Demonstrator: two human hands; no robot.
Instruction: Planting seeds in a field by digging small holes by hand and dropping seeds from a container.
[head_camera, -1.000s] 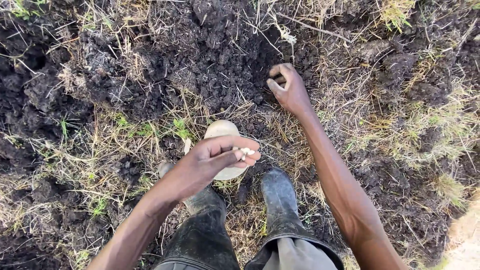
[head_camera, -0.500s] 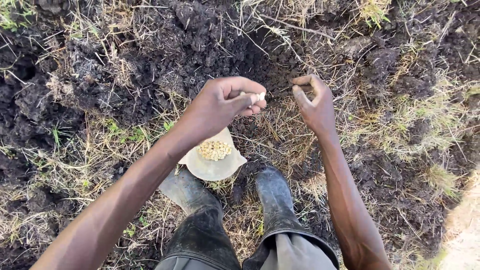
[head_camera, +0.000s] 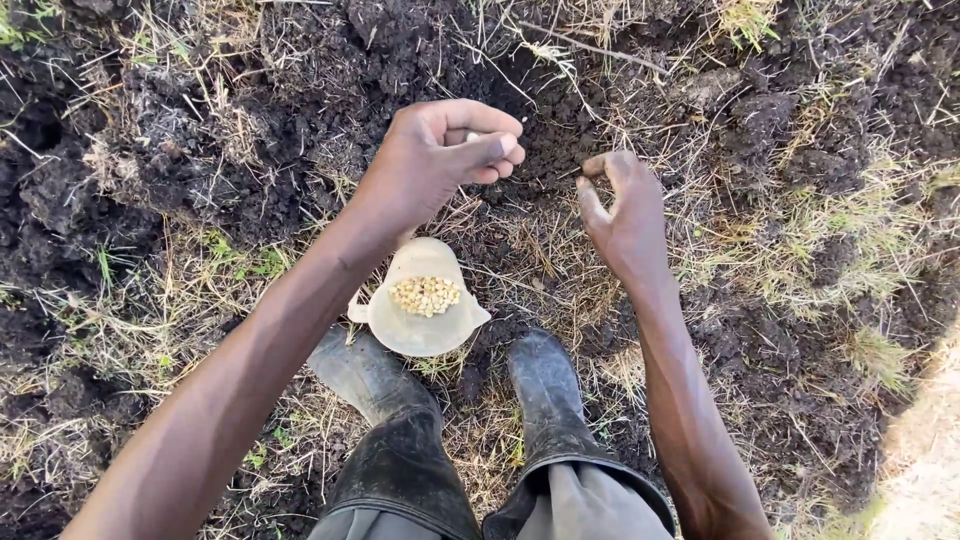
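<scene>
My left hand (head_camera: 440, 155) is raised over dark tilled soil (head_camera: 380, 70), its fingers pinched shut on a small pale seed that barely shows between thumb and forefinger. To its right, my right hand (head_camera: 622, 215) hovers with fingers loosely curled and apart, nothing visible in it. Below the left hand, a pale cone-shaped container (head_camera: 422, 300) lies on the ground with a heap of yellowish seeds (head_camera: 425, 294) inside.
Two black rubber boots (head_camera: 545, 395) stand just below the container. Dry straw and grass tufts (head_camera: 830, 250) are scattered over clods of black earth. A pale bare strip (head_camera: 925, 460) runs along the bottom right corner.
My left hand rose from the seed container and moved up and right with a seed. My right hand drew back from the soil toward the left hand.
</scene>
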